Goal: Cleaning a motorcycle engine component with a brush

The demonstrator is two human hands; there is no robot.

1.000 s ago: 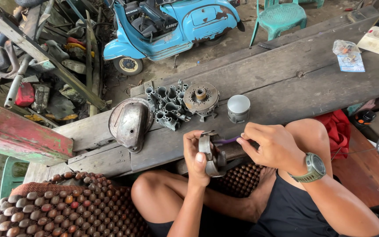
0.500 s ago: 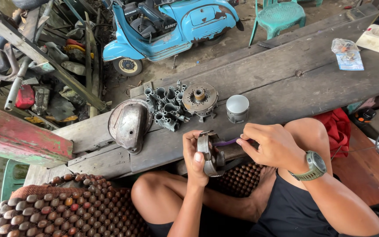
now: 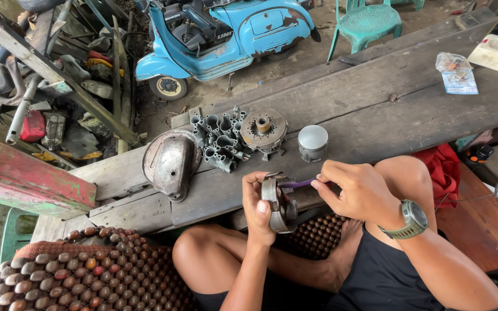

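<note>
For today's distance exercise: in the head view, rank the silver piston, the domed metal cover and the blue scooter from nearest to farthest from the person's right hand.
1. Silver piston, on the bench just above the right hand.
2. Domed metal cover, left along the bench.
3. Blue scooter, on the ground beyond.

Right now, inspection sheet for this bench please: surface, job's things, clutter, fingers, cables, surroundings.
Surface: weathered wooden plank bench, cracked and stained.
Job's things: small round metal part held upright in the left hand; thin purple-handled tool in the right hand, its tip at the part.
Clutter: domed metal cover, finned grey casting, rusty round disc assembly, short metal cylinder, small plastic bag.
Fingers: left fingers wrapped round the part; right fingers pinching the tool.
Cables: nothing seen.
Surroundings: blue scooter, green chair, scrap metal pile, beaded seat mat, red cloth.
</note>
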